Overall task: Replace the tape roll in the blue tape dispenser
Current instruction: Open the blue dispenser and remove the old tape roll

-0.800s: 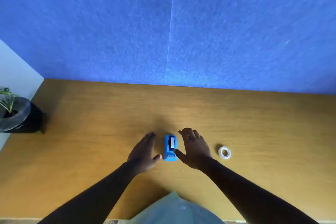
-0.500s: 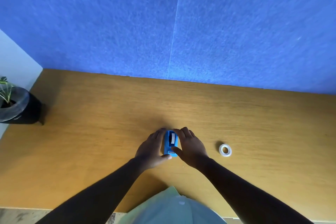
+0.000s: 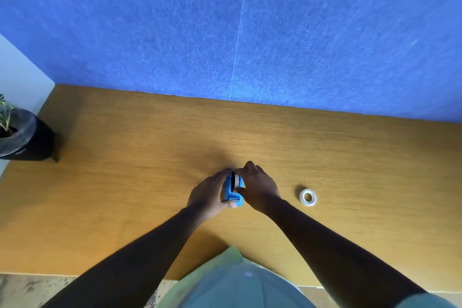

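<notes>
The blue tape dispenser (image 3: 233,191) sits on the wooden desk (image 3: 150,182), clasped between both hands. The left hand (image 3: 208,195) wraps its left side, thumb at the near end; the right hand (image 3: 258,187) pinches the grey roll (image 3: 236,181) in its top slot. A clear tape roll (image 3: 308,197) lies flat to the right, well apart. A black plant pot (image 3: 23,141) stands far left, before a blue felt wall (image 3: 225,27).

Single head view, angled steeply down over desk (image 3: 125,182).
</notes>
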`<state>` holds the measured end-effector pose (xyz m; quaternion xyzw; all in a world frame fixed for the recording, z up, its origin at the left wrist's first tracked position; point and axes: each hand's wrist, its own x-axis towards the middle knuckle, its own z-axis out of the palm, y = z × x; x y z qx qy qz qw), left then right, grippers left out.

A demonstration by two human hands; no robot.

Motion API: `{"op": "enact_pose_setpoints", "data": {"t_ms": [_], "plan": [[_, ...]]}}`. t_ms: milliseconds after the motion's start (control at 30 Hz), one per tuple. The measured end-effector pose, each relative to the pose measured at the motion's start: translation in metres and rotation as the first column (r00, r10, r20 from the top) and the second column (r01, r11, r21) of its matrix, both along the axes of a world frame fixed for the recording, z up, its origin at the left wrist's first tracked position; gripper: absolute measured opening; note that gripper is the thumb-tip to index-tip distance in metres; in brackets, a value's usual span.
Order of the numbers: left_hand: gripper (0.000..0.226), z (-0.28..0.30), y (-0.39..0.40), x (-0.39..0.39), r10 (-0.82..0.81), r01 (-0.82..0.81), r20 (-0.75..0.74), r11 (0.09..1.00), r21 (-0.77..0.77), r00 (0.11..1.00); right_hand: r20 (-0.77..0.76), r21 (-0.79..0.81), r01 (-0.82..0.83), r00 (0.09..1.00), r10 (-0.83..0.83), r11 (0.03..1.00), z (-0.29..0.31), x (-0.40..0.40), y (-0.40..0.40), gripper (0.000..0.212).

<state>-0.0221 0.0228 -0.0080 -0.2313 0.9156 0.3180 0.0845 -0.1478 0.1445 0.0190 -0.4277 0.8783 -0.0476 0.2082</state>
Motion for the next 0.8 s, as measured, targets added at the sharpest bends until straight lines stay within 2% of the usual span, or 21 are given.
{"op": "enact_pose_setpoints", "data": {"t_ms": [200,800], "plan": [[0.105,-0.0003,0.0013,-0.0012,-0.002,0.002,0.011,0.999,-0.038,1.0,-0.03,-0.018,-0.045,0.999,0.044,0.999,-0.0018,0.0004,-0.0014,0.053],[0.1,0.0038,0.001,0.002,-0.038,0.037,-0.009,0.996,-0.077,0.999,0.015,-0.077,0.009,1.0,-0.008,0.997,-0.0088,-0.004,0.0019,0.049]]}}
